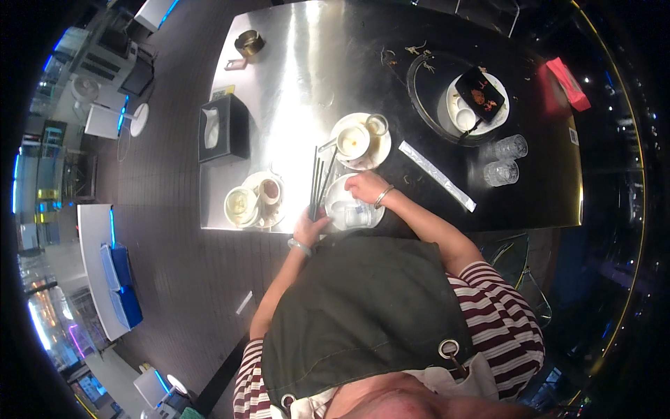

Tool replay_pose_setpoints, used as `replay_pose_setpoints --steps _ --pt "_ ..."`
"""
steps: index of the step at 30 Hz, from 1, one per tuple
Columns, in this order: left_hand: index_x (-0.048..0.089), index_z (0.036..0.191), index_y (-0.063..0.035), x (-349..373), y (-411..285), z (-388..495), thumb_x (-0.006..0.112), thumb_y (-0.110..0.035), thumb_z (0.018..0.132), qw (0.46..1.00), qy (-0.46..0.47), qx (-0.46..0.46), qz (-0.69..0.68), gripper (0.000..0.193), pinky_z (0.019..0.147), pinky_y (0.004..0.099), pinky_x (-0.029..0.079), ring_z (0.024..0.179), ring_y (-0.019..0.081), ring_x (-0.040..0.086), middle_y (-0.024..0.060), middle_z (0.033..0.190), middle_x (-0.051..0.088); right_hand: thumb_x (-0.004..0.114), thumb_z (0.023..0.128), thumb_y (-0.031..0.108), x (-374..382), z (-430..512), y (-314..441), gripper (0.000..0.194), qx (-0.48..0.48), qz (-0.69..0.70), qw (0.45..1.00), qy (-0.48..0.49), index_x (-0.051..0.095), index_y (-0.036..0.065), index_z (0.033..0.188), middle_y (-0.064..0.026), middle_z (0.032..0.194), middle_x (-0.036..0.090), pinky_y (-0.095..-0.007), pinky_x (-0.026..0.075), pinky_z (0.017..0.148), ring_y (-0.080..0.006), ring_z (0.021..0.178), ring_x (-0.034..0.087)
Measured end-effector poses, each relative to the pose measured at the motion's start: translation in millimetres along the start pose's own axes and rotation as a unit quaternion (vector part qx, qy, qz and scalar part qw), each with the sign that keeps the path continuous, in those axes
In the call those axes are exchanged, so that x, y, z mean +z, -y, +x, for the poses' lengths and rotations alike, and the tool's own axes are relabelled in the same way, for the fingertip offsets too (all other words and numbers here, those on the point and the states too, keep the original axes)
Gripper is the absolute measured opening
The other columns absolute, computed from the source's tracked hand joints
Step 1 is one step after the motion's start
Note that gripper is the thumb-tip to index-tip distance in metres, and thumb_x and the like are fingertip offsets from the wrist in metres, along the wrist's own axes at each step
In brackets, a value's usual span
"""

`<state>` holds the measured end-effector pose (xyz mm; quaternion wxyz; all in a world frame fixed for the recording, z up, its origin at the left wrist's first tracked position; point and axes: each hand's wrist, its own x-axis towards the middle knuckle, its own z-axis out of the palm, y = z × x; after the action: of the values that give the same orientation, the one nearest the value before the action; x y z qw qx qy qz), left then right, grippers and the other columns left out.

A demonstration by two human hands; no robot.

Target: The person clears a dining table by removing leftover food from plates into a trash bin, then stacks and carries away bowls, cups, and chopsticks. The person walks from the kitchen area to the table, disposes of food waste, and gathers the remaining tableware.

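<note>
Several dark chopsticks (316, 183) fan upward from my left hand (310, 228), which grips their lower ends at the table's near edge. My right hand (368, 187) is over a white plate (332, 196), fingers curled down; whether they pinch something is hidden. On that plate lies a clear glass (358, 215), tipped on its side. Just beyond sits another white plate (383, 144) bearing a white bowl (352, 142) with a spoon handle sticking out, and a small glass (377, 124). To the left, stacked white bowls (242, 205) and a cup with reddish-brown contents (269, 191) rest by a plate.
A black tissue box (224, 128) and a brass-coloured ashtray (249, 43) stand at left. On the right are a wrapped white strip (437, 176), two clear glasses (501, 173), a black dish with food scraps (480, 94) and a red packet (568, 84).
</note>
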<state>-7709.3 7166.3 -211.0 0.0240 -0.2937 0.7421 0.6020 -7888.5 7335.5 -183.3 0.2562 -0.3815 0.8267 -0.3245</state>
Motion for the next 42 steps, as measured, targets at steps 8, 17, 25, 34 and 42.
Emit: replay_pose_setpoints --steps 8,17,25,34,42 --pt "0.060 0.092 -0.0052 9 -17 9 0.075 -0.023 0.072 0.994 -0.003 -0.044 0.103 0.031 0.064 0.0324 0.048 0.066 0.0183 0.060 0.0056 0.075 0.063 0.062 0.082 0.017 -2 11 -5 0.017 0.048 0.258 0.936 0.236 0.067 0.002 0.089 -0.0066 0.075 0.066 -0.0264 0.048 0.062 -0.0130 0.068 0.062" --pt "0.066 0.087 -0.0034 -12 -7 -8 0.073 -0.017 0.077 0.948 -0.310 0.045 0.054 0.018 0.066 0.0299 0.048 0.068 0.0138 0.060 0.0070 0.075 0.065 0.048 0.086 -0.002 29 3 13 0.029 0.237 0.606 0.742 0.160 0.058 -0.002 0.113 -0.0102 0.094 0.064 -0.0291 0.055 0.067 -0.0175 0.077 0.065" --pt "0.068 0.099 -0.0031 -11 -8 -28 0.073 -0.021 0.077 0.981 -0.191 0.016 -0.006 0.028 0.061 0.0264 0.048 0.063 0.0085 0.059 0.0022 0.071 0.067 0.068 0.072 0.004 47 0 19 0.046 0.117 0.300 0.945 0.053 0.059 0.004 0.118 -0.0060 0.088 0.060 -0.0286 0.054 0.065 -0.0164 0.070 0.064" --pt "0.067 0.098 -0.0021 -19 -9 -23 0.070 -0.016 0.078 0.996 -0.049 -0.063 0.046 0.025 0.055 0.0277 0.048 0.057 0.0096 0.058 0.0033 0.064 0.062 0.079 0.060 0.018 64 -2 12 0.059 -0.046 0.062 0.995 -0.065 0.061 0.005 0.115 -0.0136 0.086 0.059 -0.0375 0.048 0.079 -0.0317 0.087 0.058" --pt "0.067 0.101 -0.0032 -4 -11 -22 0.068 -0.021 0.079 0.986 -0.157 -0.034 0.050 0.028 0.055 0.0279 0.049 0.055 0.0116 0.060 0.0062 0.066 0.065 0.080 0.062 0.012 63 -17 22 0.036 0.013 0.103 0.990 -0.100 0.066 0.004 0.094 -0.0048 0.078 0.058 -0.0309 0.045 0.061 -0.0182 0.066 0.055"
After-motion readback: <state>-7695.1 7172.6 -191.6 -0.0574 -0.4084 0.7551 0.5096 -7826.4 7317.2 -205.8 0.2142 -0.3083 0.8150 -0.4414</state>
